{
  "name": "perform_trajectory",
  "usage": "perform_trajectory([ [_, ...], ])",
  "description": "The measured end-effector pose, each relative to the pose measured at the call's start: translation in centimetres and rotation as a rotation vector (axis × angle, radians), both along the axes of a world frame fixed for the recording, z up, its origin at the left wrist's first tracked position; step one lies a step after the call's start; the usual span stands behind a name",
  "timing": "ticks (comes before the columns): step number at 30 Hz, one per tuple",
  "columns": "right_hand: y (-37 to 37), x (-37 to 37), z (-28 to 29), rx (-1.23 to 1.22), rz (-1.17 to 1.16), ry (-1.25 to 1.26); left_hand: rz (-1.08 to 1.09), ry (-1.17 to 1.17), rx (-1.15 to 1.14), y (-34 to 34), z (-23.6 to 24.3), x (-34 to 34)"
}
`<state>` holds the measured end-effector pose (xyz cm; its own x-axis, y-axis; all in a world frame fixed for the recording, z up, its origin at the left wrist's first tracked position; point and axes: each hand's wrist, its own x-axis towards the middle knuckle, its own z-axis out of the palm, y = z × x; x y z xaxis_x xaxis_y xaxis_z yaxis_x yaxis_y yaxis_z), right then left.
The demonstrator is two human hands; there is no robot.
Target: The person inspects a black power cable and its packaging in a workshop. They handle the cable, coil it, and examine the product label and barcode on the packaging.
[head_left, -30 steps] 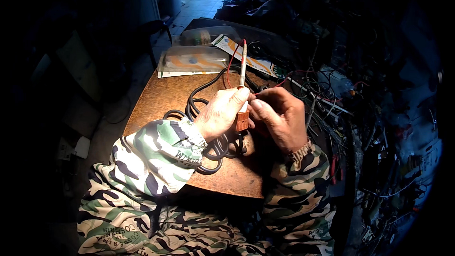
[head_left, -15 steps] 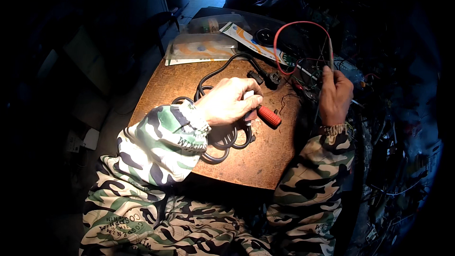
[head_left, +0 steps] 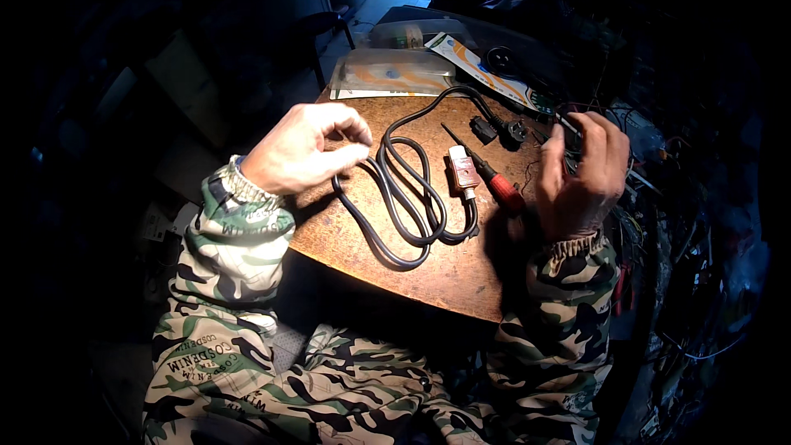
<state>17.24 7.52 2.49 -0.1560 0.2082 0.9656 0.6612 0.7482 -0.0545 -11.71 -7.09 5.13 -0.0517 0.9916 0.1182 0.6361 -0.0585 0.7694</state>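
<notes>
My left hand (head_left: 306,150) is over the table's left side, fingers curved and apart, with nothing visible in it. Its thumb is close to a coiled black power cord (head_left: 394,191); whether they touch I cannot tell. The cord runs from a black plug (head_left: 516,133) to a translucent red connector with a white end (head_left: 464,171). Beside the connector lies a screwdriver (head_left: 504,191) with a red handle and dark shaft. On the right, my right hand (head_left: 587,171) hovers near the table edge, fingers bent and spread, with no held thing visible.
Clear plastic packaging (head_left: 387,72) and a printed card (head_left: 478,67) lie at the table's (head_left: 395,284) far side. A small black block (head_left: 484,129) sits beside the plug. Dark clutter with wires (head_left: 676,297) fills the right side. A dark chair (head_left: 321,25) stands beyond the table.
My left hand has left the connector and moved left, uncovering it and the screwdriver. The red wire loop raised by my right hand is gone from view, and that hand's fingers have spread.
</notes>
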Motion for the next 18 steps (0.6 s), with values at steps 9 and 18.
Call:
perform_trajectory([
  [9, -4.0, -2.4, -2.3, -0.705, 0.190, -0.577, -0.064, 0.424, 0.101, -2.5, -2.5, -0.8],
  [18, -3.7, -3.5, -3.3, -0.751, 0.569, -0.104, -0.020, 0.336, 0.197, 0.1, -3.7, 0.3],
])
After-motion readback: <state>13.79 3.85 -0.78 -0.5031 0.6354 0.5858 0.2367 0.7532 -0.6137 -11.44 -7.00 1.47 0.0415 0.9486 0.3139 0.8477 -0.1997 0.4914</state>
